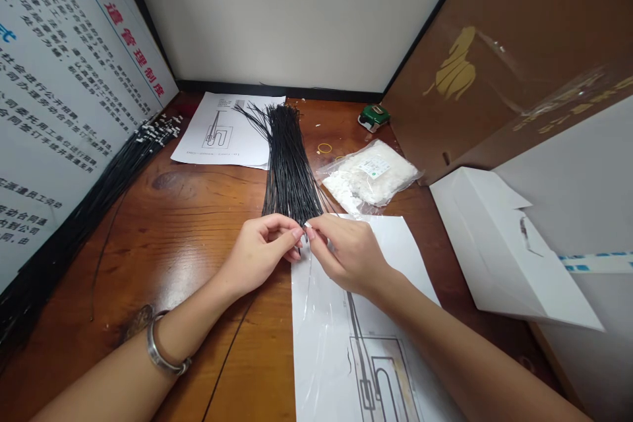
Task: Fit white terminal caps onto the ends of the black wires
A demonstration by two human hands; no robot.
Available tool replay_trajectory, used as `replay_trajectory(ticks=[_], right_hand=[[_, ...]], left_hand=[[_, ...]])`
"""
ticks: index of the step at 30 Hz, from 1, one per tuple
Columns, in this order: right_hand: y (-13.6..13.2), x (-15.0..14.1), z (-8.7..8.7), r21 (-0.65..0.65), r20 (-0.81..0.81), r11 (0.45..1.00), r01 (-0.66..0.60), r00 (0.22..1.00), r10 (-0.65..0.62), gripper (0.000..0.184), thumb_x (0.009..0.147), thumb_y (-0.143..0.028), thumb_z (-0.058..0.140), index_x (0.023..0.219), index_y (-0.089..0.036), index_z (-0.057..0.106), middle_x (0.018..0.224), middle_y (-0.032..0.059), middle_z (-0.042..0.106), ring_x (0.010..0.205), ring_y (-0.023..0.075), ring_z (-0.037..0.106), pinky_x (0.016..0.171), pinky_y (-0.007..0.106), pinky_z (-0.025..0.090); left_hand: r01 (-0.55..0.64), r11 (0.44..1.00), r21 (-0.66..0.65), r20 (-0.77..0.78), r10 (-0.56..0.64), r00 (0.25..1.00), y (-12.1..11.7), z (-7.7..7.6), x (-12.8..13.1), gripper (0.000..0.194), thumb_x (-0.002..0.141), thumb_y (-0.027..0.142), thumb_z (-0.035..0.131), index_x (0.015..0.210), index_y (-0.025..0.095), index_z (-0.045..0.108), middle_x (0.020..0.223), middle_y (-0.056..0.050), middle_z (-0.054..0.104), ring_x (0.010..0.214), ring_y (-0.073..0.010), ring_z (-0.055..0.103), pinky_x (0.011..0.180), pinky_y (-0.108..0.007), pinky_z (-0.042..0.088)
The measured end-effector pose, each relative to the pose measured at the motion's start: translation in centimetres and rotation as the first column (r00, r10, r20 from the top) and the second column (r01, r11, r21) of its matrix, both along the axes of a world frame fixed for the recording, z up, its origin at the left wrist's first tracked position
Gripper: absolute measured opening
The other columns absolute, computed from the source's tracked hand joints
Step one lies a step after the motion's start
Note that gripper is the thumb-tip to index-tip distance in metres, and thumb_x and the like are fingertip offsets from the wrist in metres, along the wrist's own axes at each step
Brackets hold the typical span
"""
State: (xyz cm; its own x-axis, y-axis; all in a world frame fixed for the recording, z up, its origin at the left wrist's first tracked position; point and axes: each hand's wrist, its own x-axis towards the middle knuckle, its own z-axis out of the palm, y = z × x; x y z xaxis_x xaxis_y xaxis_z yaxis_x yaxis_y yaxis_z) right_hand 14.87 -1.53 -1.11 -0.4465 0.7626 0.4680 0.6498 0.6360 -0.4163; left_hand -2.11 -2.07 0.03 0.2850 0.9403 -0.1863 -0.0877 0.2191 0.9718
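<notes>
My left hand (267, 247) is closed in a pinch on a thin black wire, whose end is mostly covered by the fingers. Right against it, the thumb and forefinger of my right hand (349, 247) pinch a small white connector (307, 225); the fingertips of both hands nearly touch. Just beyond them a thick bundle of black wires (289, 165) lies on the table, its near ends partly behind my hands. Under my right hand is a printed sheet (321, 343) with a line drawing. A single black wire (228, 351) trails from beneath my left wrist toward the near edge.
At left, a long bundle of black wires with white connectors (161, 130) leans along a printed board. A second drawing sheet (190, 145), a bag of white parts (376, 175), a green tape measure (374, 117) and a rubber band (324, 148) lie farther back. A white box (489, 244) stands right.
</notes>
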Motion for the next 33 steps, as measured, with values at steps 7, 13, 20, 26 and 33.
replay_trajectory(ticks=[7, 13, 20, 26, 33], right_hand=[[0.0, -0.1, 0.0, 0.010, 0.005, 0.999, 0.031, 1.000, -0.031, 0.027, 0.091, -0.019, 0.040, 0.066, -0.020, 0.049, 0.052, -0.0015, 0.050, 0.047, 0.0115, 0.042, 0.048, 0.028, 0.030], [0.3, 0.2, -0.3, 0.059, -0.042, 0.984, 0.169, 0.985, -0.167, 0.026, 0.092, -0.019, 0.040, 0.072, -0.019, 0.056, 0.057, 0.0013, 0.058, 0.049, 0.0124, 0.049, 0.050, 0.027, 0.031], [0.7, 0.7, -0.3, 0.013, -0.103, 0.947, 0.322, 0.942, -0.319, 0.030, 0.093, -0.025, 0.043, 0.070, -0.018, 0.059, 0.052, -0.0007, 0.054, 0.045, 0.0115, 0.045, 0.050, 0.027, 0.030], [1.1, 1.0, -0.7, 0.084, -0.097, 0.951, 0.298, 0.952, -0.290, 0.018, 0.084, -0.024, 0.053, 0.072, -0.016, 0.063, 0.046, -0.0050, 0.041, 0.042, 0.0099, 0.040, 0.047, 0.025, 0.030], [1.1, 0.9, -0.8, 0.070, -0.006, 0.988, 0.138, 0.990, -0.137, 0.015, 0.078, -0.019, 0.053, 0.081, -0.015, 0.066, 0.050, -0.0042, 0.047, 0.047, 0.0117, 0.044, 0.054, 0.027, 0.034]], left_hand=[[0.006, 1.000, 0.007, -0.017, -0.006, 1.000, 0.0, 0.1, 0.0, 0.021, 0.076, 0.033, 0.069, 0.077, 0.013, 0.064, 0.064, 0.000, 0.061, 0.056, -0.0102, 0.059, 0.057, -0.024, 0.051], [0.031, 0.999, 0.015, -0.042, -0.030, 0.999, -0.2, -0.1, 0.0, 0.016, 0.079, 0.028, 0.066, 0.082, 0.012, 0.065, 0.068, -0.001, 0.063, 0.056, -0.0088, 0.057, 0.056, -0.022, 0.050], [0.009, 1.000, 0.008, -0.056, -0.008, 0.998, -0.3, 0.0, 0.1, 0.021, 0.081, 0.026, 0.061, 0.093, 0.011, 0.069, 0.064, -0.001, 0.062, 0.051, -0.0086, 0.055, 0.052, -0.022, 0.049], [-0.169, 0.985, 0.037, -0.150, 0.173, 0.973, 1.4, 1.5, -1.9, 0.032, 0.082, 0.024, 0.056, 0.110, 0.012, 0.066, 0.080, -0.005, 0.066, 0.046, -0.0074, 0.052, 0.040, -0.021, 0.042], [-0.227, 0.816, 0.532, -0.720, 0.577, 0.385, 6.5, 5.4, -11.8, 0.038, 0.084, 0.026, 0.053, 0.121, 0.018, 0.063, 0.090, -0.004, 0.072, 0.061, -0.0129, 0.059, 0.064, -0.032, 0.047]])
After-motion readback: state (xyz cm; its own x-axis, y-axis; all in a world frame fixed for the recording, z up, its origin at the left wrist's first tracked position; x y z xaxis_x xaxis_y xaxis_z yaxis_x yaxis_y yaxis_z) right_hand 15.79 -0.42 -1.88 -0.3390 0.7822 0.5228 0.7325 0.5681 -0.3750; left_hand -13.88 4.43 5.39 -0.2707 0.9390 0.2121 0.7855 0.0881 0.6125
